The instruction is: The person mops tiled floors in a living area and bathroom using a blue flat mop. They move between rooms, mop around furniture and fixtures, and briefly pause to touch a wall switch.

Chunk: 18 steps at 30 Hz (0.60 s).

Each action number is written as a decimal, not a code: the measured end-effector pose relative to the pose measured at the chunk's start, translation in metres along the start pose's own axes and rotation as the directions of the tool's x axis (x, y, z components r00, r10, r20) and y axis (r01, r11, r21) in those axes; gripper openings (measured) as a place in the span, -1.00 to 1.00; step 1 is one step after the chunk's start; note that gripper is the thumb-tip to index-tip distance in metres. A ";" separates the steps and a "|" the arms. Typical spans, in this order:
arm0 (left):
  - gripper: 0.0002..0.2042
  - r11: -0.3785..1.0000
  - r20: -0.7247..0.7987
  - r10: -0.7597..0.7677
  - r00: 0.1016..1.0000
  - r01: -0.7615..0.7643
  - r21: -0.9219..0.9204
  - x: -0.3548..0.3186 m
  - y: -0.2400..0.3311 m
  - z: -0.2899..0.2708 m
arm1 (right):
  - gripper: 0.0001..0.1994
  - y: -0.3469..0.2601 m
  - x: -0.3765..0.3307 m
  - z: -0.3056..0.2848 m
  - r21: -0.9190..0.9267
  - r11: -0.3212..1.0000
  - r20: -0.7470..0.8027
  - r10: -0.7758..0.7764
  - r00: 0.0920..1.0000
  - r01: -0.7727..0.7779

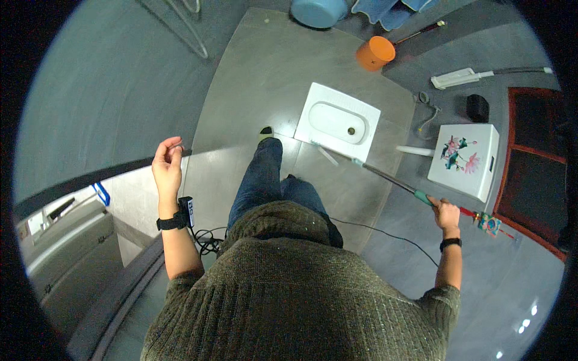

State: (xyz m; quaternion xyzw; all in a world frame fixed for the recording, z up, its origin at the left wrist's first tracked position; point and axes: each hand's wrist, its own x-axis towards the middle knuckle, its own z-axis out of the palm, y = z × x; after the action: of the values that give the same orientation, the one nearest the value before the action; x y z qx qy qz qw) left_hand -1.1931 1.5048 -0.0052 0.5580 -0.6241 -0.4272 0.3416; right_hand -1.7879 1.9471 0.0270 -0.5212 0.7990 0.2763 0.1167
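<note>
A long pole (pixel 388 177) with a metal shaft and green grip sections is held in my right hand (pixel 445 213), fingers wrapped round it. It slants down to the left, its low end near the front edge of the white squat toilet (pixel 306 123). A narrow white strip (pixel 328 156) lies beside that end; whether it belongs to the pole I cannot tell. My left hand (pixel 167 165) is raised beside the grey wall, fingers loosely bent, with nothing visible in it. A black strap with a small device (pixel 186 210) is on my left wrist.
A white flower-painted cistern (pixel 460 156) is on the right wall beside a red-framed dark panel (pixel 536 168). An orange bucket (pixel 374 54) and a blue basin (pixel 316 13) stand at the far side. A black cable (pixel 385 230) runs from my waist. Light cabinets (pixel 84 259) stand at left.
</note>
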 end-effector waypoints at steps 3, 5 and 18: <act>-0.81 1.000 0.040 0.024 0.999 -0.024 0.010 0.048 0.003 0.020 | -0.64 0.001 0.038 -0.011 -0.115 0.990 0.108 0.090 0.990 -0.077; -0.82 0.997 0.066 0.062 0.996 -0.060 -0.041 0.087 0.005 0.033 | -0.70 0.004 0.057 -0.025 -0.088 0.992 0.088 0.099 0.991 -0.091; -0.83 0.992 0.148 0.126 0.981 -0.125 -0.013 0.278 0.015 0.072 | -0.52 -0.027 0.256 -0.124 -0.039 0.967 -0.098 0.249 0.964 -0.253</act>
State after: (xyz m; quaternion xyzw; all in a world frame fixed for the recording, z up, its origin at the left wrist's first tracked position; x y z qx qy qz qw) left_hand -1.3039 1.2412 -0.0341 0.4836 -0.6808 -0.4464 0.3215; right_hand -1.8606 1.6726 -0.0013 -0.4308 0.8558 0.2849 0.0303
